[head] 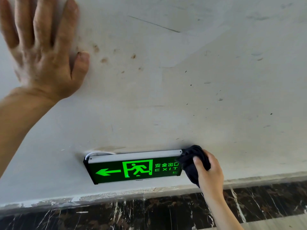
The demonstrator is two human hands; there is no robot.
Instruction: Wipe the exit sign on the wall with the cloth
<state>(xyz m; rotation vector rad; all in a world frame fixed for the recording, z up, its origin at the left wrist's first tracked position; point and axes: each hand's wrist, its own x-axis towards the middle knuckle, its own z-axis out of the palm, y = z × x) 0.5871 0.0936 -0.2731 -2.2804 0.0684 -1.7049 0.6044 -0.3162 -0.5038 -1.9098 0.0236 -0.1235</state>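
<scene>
A lit green exit sign (132,168) with a left arrow and a running figure is mounted low on the white wall (166,97). Its top edge is a silver rail. My right hand (209,173) grips a bunched black cloth (192,161) and presses it against the sign's right end, covering that corner. My left hand (44,47) lies flat on the wall at the upper left, fingers spread, holding nothing.
The wall carries brown stains (104,60) and scuffs above the sign. A white cable (98,153) loops out behind the sign's left top. Below runs a dark marble skirting (149,211) with white veins; a strip of light floor (282,223) shows at lower right.
</scene>
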